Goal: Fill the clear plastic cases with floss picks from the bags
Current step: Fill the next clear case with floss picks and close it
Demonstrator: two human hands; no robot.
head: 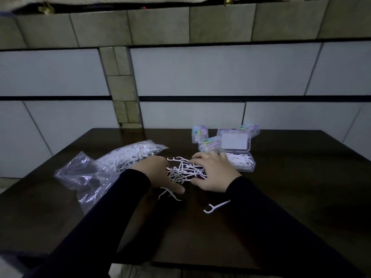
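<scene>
Raking together a loose pile of floss picks (181, 171) on the dark table (301, 197), both hands cup it from either side. Left hand (158, 175) sits at the pile's left edge, fingers loosely curved, thumb toward the near side over two stray picks (168, 194); whether it pinches any, can't tell. Right hand (213, 172) lies flat, fingers spread over the pile's right side, pressing, not pinching.

Just right of it, an open case (244, 162) holds some picks, lid (233, 140) standing up behind; partly filled, looks like. Three more cases (200, 133) sit beyond, closed; contents unclear. Bag (128, 155) at left still holds plenty, so lots left.

Pile is tangled, no common direction. One lone pick (216, 206) lies near, long axis running left-near to right-far, floss head at the left-near end.
</scene>
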